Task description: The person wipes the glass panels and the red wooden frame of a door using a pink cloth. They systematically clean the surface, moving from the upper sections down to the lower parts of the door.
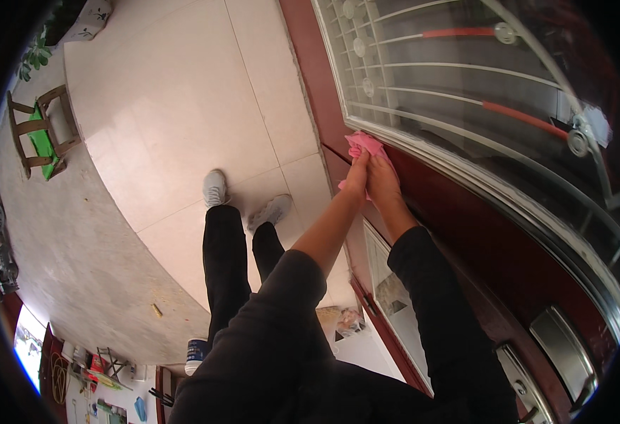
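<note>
A crumpled pink cloth (pixel 364 142) lies against the dark red door frame (pixel 421 177), just below the corner of the glazed panel. My left hand (pixel 359 170) presses on it, fingers pointing along the frame. Right beside that, touching it, my right hand (pixel 383 177) holds the same cloth, which also shows past the wrists on both sides. Fingertips of both hands are partly buried in the folds. Behind the glass (pixel 448 95) runs a pale metal grille with curved bars and some red sections.
Metal door handles (pixel 522 384) stick out at lower right. A second framed glass pane (pixel 395 297) stands under my right arm. On the left are a wooden chair (pixel 34 132) with a green seat, a potted plant (pixel 37 50) and a white-and-blue tub (pixel 197 352). Pale floor tiles (pixel 183 116) meet grey concrete.
</note>
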`<state>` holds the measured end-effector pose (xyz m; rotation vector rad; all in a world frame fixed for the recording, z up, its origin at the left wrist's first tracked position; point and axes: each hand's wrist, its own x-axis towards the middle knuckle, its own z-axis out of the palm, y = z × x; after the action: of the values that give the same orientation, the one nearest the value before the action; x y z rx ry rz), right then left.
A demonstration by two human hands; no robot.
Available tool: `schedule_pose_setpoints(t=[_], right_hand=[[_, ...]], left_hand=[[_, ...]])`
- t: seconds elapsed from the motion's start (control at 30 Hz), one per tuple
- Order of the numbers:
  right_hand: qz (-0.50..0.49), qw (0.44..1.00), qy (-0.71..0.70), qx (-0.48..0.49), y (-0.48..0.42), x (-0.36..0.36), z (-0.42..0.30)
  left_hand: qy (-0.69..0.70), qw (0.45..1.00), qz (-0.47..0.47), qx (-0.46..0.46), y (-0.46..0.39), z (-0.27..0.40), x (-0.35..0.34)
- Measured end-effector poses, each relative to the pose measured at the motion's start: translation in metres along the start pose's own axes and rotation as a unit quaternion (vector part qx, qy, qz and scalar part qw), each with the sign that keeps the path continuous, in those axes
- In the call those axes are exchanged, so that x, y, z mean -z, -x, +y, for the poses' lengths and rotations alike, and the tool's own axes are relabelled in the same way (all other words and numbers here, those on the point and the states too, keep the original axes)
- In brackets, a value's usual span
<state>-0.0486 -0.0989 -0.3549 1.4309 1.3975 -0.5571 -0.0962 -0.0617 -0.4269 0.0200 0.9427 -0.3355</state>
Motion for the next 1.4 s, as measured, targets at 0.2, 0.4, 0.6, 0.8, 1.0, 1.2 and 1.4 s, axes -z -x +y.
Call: schedule_pose_setpoints(t=[0.2,0.4,0.6,0.8,1.0,1.2,1.4], right_hand=[[0.092,0.994,0.041,-0.037,-0.036,-0.023,-0.014],[0.024,0.998,-0.036,-0.034,-0.032,-0.015,-0.014],[0.086,0.993,-0.065,-0.057,0.03,-0.021,-0.003],[0.027,0.99,-0.096,-0.1,0.112,0.043,0.028],[0.078,0.979,-0.102,-0.158,0.182,0.053,0.042],[0.1,0.96,-0.144,-0.22,0.237,0.085,0.052],[0.215,0.866,-0.215,-0.397,0.282,0.118,0.034]], left_hand=[[-0.032,0.999,0.04,-0.009,-0.042,-0.001,0.026],[-0.056,0.997,0.038,0.025,-0.02,0.0,0.02],[-0.1,0.995,-0.02,0.019,0.038,-0.005,-0.019],[-0.099,0.993,-0.03,0.051,0.101,-0.01,-0.065],[-0.126,0.987,-0.091,0.042,0.167,-0.017,-0.12],[-0.127,0.966,-0.21,0.084,0.203,-0.013,-0.143],[-0.195,0.947,-0.256,0.001,0.278,-0.022,-0.155]])
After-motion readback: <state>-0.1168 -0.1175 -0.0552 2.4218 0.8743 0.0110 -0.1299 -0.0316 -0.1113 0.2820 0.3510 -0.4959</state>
